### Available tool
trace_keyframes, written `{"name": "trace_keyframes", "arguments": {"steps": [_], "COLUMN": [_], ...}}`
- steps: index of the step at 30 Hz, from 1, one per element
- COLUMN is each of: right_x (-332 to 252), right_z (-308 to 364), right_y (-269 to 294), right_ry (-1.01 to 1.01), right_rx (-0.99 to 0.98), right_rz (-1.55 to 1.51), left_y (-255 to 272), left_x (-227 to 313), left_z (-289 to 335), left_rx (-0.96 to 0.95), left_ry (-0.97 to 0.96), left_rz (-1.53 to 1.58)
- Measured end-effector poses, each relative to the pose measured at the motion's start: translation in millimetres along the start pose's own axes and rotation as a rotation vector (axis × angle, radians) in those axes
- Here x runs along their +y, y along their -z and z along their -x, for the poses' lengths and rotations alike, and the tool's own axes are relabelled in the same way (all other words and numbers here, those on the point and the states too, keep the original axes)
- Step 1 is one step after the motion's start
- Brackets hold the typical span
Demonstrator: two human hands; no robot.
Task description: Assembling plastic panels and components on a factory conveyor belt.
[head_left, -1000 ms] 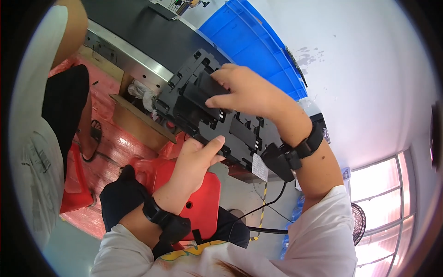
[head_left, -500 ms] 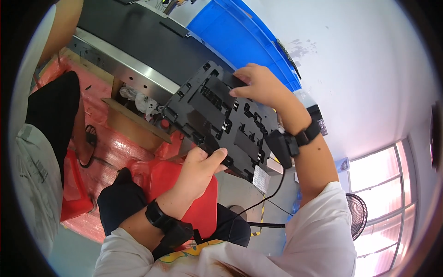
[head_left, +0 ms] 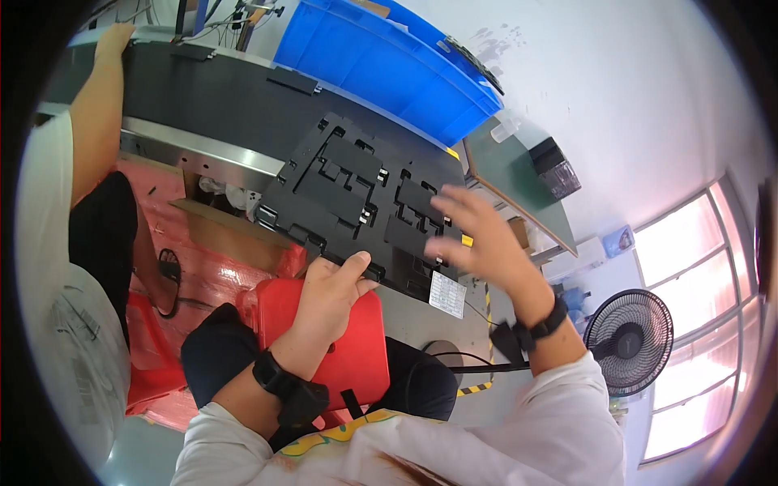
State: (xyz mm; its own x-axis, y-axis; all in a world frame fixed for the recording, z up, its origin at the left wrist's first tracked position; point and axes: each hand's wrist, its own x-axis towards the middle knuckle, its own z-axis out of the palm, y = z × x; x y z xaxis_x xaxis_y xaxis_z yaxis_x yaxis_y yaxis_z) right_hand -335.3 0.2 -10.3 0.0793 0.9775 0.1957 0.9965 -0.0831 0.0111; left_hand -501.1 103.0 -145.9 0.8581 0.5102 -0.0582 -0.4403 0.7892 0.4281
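The left hand [head_left: 328,304] is pinching the lower edge of a black tray [head_left: 374,243] at centre frame. The right hand [head_left: 480,243], blurred, is spreading its empty grip over the tray's right side, contact unclear. A blue bin [head_left: 356,61] is standing at the top.

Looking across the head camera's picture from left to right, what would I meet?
Co-worker's bare hand, black sandal, the person's bare left hand gripping the flat black plastic tray, the bare right hand, black rectangular box, black round caged fan.
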Motion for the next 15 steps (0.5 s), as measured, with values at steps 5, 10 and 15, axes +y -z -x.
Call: {"name": "trace_keyframes", "arguments": {"steps": [5,10,15], "right_x": [-48.8,-29.4,14.8], "right_z": [40.6,56.8,92.9], "right_y": [-11.7,-36.4,-40.6], "right_ry": [-0.099,-0.109,-0.129], "right_rx": [-0.201,-0.087,0.112], "right_rz": [0.144,0.373,0.383], "left_y": [-31.6,-36.3,-42.5], "left_x": [-20.4,-41.5,-29.0], "left_z": [3.8,-0.4,5.2], "left_rx": [-0.040,-0.128,-0.167], "left_ry": [-0.030,0.027,0.266], "left_rz": [-0.009,-0.085,-0.517]}}
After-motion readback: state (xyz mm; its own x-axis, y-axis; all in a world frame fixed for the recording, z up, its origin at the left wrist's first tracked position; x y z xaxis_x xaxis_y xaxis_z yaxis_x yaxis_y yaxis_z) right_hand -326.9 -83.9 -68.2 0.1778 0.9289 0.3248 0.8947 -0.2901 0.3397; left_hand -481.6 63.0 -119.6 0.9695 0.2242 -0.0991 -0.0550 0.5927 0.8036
